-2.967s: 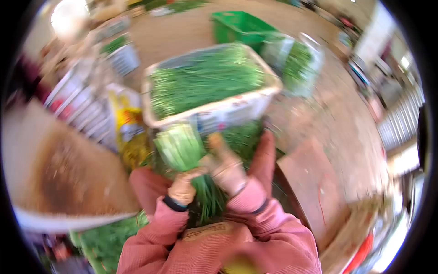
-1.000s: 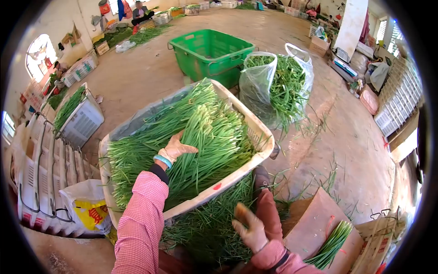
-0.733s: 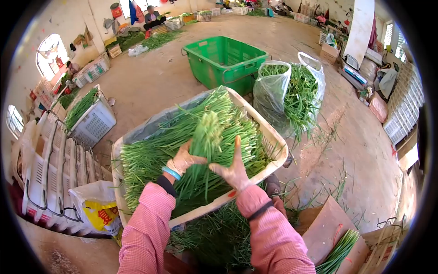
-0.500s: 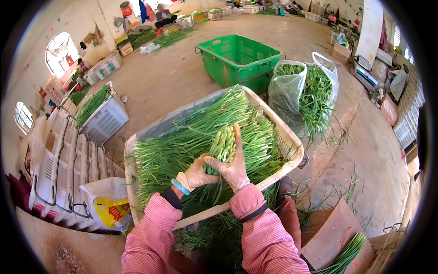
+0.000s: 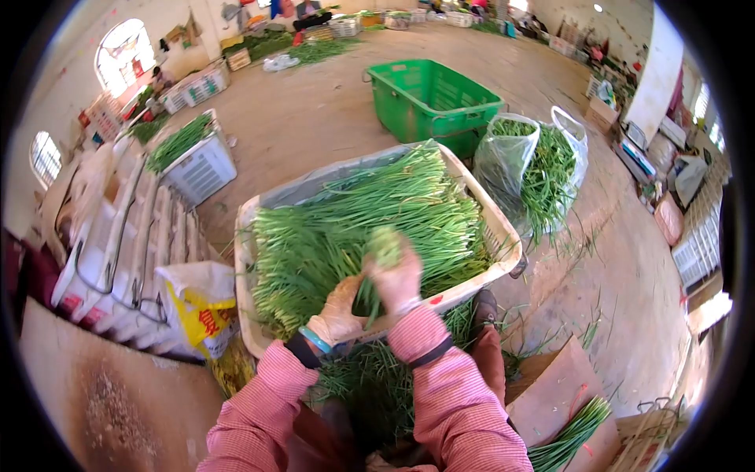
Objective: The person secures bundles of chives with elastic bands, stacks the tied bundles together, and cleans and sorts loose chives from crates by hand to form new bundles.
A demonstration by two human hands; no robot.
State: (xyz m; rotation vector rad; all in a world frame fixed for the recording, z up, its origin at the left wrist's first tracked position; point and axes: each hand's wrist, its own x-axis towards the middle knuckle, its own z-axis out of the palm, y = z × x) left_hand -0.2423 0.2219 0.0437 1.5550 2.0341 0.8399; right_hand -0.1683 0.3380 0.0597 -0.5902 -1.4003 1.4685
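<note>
Long green stalks with pale ends [image 5: 425, 185] fill a white plastic basket [image 5: 248, 303] lined with grey plastic. Over its near part, my gloved right hand [image 5: 393, 277] is wrapped round a small bunch of stalks [image 5: 385, 245], pale ends up and blurred by motion. Close on its left, my gloved left hand [image 5: 338, 313] has its fingers curled at the lower part of the bunch; the green leaves there are partly hidden.
A green crate [image 5: 432, 98] and a clear bag of greens [image 5: 543, 169] stand beyond the basket. White crates [image 5: 130, 259] and a yellow-white bag [image 5: 200, 311] are at left. A tied bundle [image 5: 570, 436] rests on cardboard [image 5: 562, 385] at lower right. Other people sit far back.
My right hand has turned from an open-fingered hold to a closed grip round the bunch, moving slightly down. My left hand is still beside it. The camera view has shifted.
</note>
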